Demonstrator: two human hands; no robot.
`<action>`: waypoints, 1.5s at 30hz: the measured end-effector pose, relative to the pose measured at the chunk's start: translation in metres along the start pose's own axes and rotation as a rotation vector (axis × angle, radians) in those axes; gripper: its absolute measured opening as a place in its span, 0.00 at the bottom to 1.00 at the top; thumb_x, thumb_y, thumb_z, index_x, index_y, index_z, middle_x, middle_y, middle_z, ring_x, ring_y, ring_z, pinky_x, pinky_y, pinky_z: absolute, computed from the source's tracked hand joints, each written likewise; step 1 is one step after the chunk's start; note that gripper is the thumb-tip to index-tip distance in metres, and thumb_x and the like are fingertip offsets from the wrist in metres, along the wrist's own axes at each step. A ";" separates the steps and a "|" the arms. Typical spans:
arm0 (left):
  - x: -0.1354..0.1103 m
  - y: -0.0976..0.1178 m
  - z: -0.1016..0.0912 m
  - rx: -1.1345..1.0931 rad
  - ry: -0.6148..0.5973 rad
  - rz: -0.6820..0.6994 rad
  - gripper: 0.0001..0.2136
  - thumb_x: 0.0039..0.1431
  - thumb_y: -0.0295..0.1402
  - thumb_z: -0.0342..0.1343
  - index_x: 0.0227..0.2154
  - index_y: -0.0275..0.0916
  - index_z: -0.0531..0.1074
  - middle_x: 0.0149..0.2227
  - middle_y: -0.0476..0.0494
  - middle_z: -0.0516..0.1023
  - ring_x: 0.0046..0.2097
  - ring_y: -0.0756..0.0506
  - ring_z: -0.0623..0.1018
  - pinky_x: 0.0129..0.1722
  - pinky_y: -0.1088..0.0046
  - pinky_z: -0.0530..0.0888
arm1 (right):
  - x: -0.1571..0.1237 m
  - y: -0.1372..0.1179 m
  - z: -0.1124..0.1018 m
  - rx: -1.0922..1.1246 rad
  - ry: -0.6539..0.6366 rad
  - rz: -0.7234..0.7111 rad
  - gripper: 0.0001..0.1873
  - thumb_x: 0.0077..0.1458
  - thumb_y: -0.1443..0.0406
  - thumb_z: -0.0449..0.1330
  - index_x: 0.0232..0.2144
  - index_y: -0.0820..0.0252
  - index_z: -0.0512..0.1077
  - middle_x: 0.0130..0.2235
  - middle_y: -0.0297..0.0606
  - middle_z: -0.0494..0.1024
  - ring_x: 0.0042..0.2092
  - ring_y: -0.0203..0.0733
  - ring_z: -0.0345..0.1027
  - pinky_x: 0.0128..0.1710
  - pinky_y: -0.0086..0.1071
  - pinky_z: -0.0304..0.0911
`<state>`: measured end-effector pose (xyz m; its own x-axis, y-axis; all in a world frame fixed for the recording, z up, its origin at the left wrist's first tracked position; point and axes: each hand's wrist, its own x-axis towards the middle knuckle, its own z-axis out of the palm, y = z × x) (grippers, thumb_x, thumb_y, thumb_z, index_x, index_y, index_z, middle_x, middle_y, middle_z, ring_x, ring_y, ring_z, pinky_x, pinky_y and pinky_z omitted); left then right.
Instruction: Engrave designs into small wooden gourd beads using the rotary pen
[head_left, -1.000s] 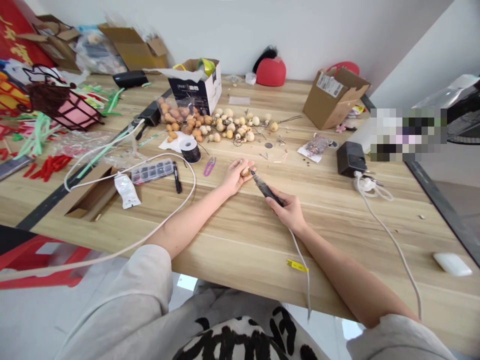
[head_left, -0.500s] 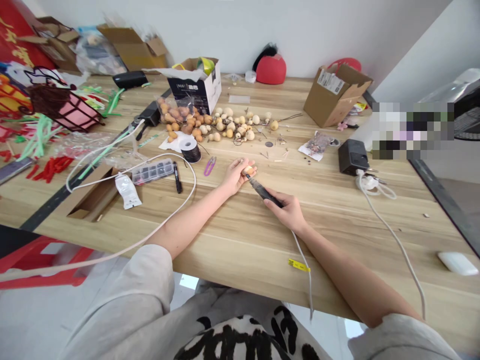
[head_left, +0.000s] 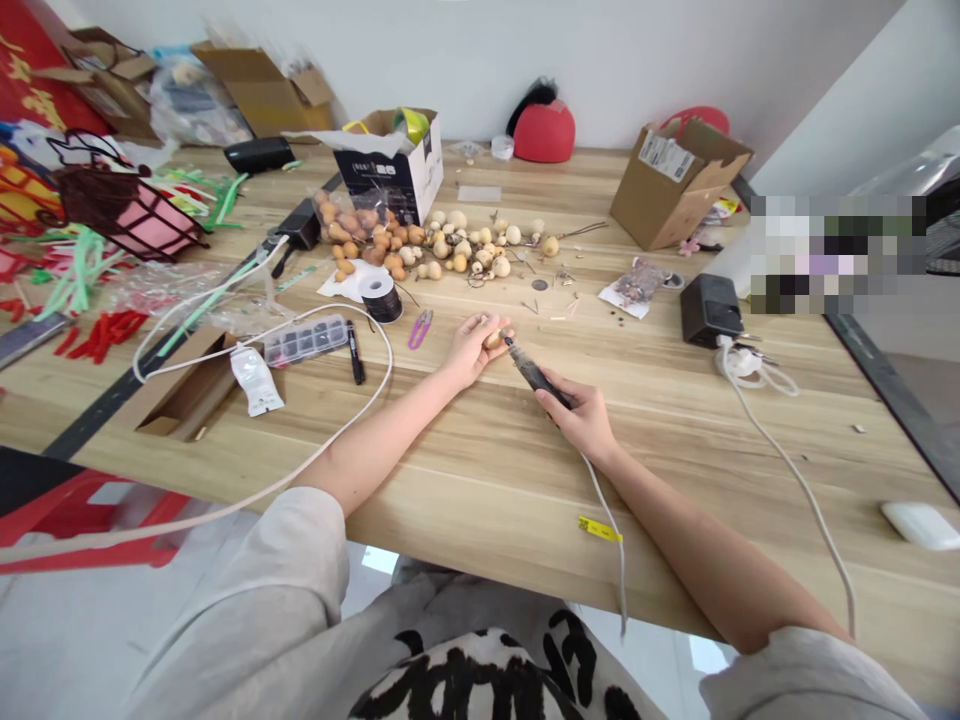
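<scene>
My left hand [head_left: 469,348] rests on the wooden table [head_left: 480,470] with its fingers closed round a small tan gourd [head_left: 493,340]. My right hand [head_left: 581,420] grips a black pen-shaped power tool [head_left: 534,373] like a pencil. The tool's tip touches the gourd. A white cord [head_left: 607,535] runs from the tool back over the table's front edge. A pile of small tan and orange gourds [head_left: 435,248] lies beyond my hands.
Behind are a spool of black cord [head_left: 381,297], purple snips [head_left: 418,330], a black marker [head_left: 355,352], a bead case [head_left: 304,341], a black power box [head_left: 710,309], and cardboard boxes [head_left: 675,188]. A white cable [head_left: 300,440] loops at left. A white object [head_left: 921,525] lies at right.
The tool's tip drew back slightly toward the left and then returned to the gourd. My hands have otherwise stayed in place.
</scene>
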<state>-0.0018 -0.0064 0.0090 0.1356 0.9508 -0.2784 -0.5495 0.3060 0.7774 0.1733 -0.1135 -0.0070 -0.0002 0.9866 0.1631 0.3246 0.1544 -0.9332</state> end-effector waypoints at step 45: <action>-0.001 0.002 0.001 -0.014 -0.012 0.002 0.07 0.59 0.29 0.61 0.31 0.37 0.67 0.40 0.47 0.81 0.41 0.50 0.82 0.60 0.58 0.72 | 0.000 0.000 0.000 0.026 0.014 0.087 0.31 0.54 0.53 0.60 0.54 0.68 0.77 0.27 0.36 0.80 0.22 0.39 0.69 0.24 0.34 0.68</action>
<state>-0.0024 -0.0071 0.0111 0.1441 0.9521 -0.2697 -0.5610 0.3031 0.7703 0.1733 -0.1130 -0.0071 0.0402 0.9956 0.0852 0.2984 0.0694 -0.9519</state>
